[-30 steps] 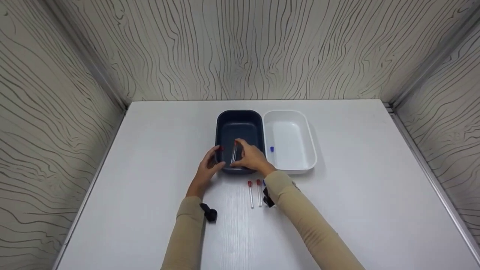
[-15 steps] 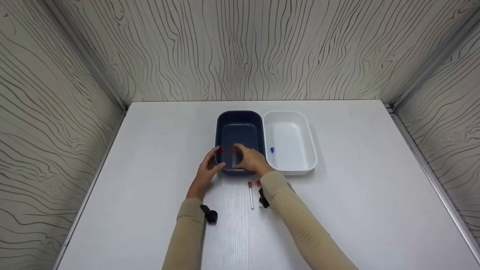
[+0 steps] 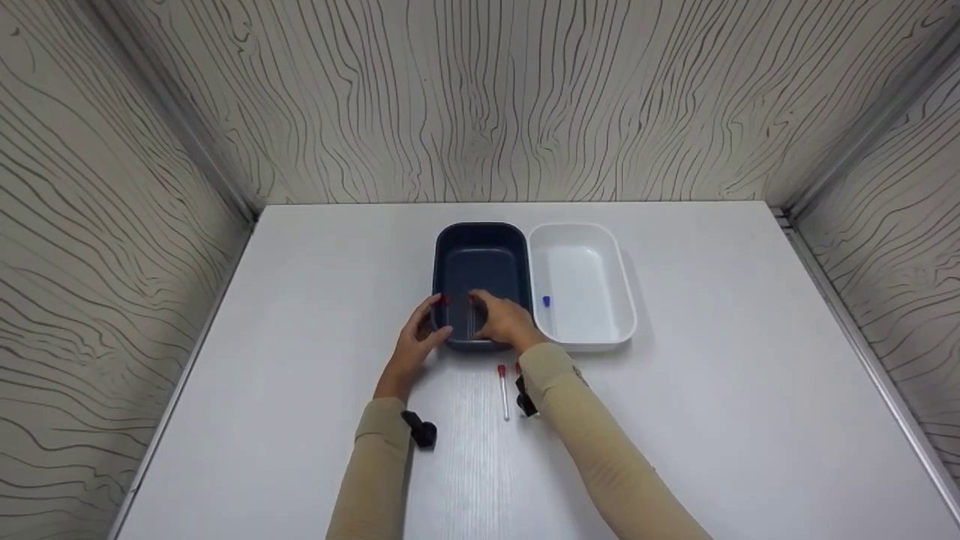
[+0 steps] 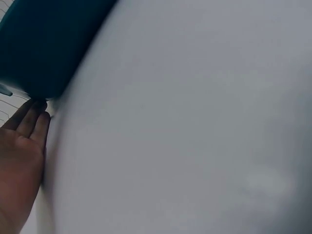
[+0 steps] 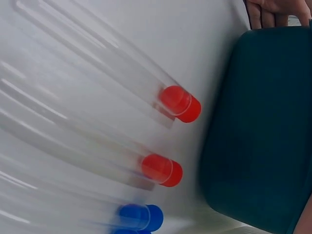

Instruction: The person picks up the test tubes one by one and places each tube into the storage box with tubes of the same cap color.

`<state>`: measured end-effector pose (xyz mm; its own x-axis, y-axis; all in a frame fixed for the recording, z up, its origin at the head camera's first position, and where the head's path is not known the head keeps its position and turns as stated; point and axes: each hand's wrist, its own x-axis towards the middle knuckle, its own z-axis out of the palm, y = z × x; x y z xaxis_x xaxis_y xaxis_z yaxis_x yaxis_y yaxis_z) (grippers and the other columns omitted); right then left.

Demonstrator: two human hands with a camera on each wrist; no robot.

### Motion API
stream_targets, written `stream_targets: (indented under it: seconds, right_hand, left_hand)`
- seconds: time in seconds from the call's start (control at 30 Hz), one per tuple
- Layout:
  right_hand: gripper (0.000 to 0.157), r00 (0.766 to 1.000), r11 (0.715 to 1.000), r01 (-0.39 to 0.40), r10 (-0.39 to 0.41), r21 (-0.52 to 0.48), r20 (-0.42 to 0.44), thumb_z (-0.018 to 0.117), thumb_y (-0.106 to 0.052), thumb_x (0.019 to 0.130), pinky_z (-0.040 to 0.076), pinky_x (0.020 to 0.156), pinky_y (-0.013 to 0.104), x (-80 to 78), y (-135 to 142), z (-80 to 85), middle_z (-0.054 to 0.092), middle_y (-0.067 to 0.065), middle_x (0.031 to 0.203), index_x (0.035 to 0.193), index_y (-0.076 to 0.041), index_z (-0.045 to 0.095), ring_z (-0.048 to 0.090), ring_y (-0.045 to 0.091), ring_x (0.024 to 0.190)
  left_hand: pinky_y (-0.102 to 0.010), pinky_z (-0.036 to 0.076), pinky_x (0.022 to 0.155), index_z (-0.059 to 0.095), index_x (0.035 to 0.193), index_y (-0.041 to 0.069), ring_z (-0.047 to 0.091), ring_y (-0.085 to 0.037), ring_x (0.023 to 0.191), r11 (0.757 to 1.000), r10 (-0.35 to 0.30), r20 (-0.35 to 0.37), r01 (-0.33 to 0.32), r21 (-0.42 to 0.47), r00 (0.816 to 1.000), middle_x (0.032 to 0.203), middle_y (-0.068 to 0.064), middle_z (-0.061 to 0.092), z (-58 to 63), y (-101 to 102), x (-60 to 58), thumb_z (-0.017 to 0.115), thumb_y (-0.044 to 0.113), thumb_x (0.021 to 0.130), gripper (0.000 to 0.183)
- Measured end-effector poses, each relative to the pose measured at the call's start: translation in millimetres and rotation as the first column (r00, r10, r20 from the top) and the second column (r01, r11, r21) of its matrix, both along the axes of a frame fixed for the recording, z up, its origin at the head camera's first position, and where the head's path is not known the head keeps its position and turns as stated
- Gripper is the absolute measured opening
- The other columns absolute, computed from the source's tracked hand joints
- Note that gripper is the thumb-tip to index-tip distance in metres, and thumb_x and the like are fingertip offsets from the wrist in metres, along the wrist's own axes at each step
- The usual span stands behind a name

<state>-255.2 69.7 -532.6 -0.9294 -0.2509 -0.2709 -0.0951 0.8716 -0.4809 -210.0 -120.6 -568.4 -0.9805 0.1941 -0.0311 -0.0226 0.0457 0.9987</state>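
Note:
In the head view, my right hand [image 3: 508,322] reaches down inside the dark blue tray [image 3: 480,234]. Its thumb and fingertips pinch the two ends of a clear test tube [image 3: 472,318] with a red cap, low over the tray floor. My left hand [image 3: 412,349] holds the tray's near left side, the thumb over the rim. The left wrist view shows the other fingers [image 4: 33,119] fairly straight against the outside. A second red-capped test tube [image 3: 445,301] lies by the tray's left wall, partly hidden by the left hand.
Beside the dark tray stands a white tray [image 3: 592,330] with a blue-capped tube [image 3: 547,301]. On the white table in front lie red-capped tubes [image 3: 503,391], one mostly hidden by the right wrist. The right wrist view also shows blue caps [image 5: 141,217] beside them.
My right hand has lowered slightly toward the near end of the dark tray with the red-capped test tube. My left hand has stayed at the rim.

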Motion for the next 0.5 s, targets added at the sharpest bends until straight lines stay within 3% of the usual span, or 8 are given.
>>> stream_targets:
  seconds: [0.23,0.37,0.5]
  right_hand:
    - [0.083,0.999,0.999,-0.02,0.019,-0.041,-0.04,0.084,-0.023,0.073,0.05,0.1,0.048,1.1,1.9,0.3,0.062,0.02,0.129,0.144,-0.024,0.042,0.061,0.036,0.117]
    - [0.082,0.995,0.996,-0.049,0.042,-0.073,-0.092,0.085,-0.025,0.072,0.054,0.083,0.041,2.2,4.7,1.4,0.07,0.015,0.104,0.143,-0.021,0.044,0.065,0.026,0.089]
    - [0.081,0.993,0.99,-0.069,0.056,-0.127,-0.108,0.084,-0.029,0.073,0.044,0.061,0.027,4.3,7.3,5.3,0.066,0.006,0.079,0.143,-0.018,0.045,0.051,0.012,0.063]
  left_hand:
    - [-0.045,0.023,0.124,0.034,0.15,0.011,0.029,-0.034,0.148,1.0,0.001,0.005,-0.001,0.003,1.0,0.157,-0.019,0.032,0.9,0.2,0.9,0.066,0.014,0.091,0.067]
    - [-0.044,0.023,0.124,0.034,0.15,0.012,0.029,-0.034,0.148,1.0,-0.004,0.011,0.004,0.001,1.0,0.157,-0.019,0.031,0.9,-0.1,1.1,0.065,0.016,0.091,0.067]
    - [-0.044,0.021,0.125,0.033,0.15,0.016,0.026,-0.032,0.149,1.0,-0.004,0.037,0.004,0.005,0.999,0.158,-0.017,0.029,-0.1,-0.6,1.3,0.065,0.018,0.091,0.067]
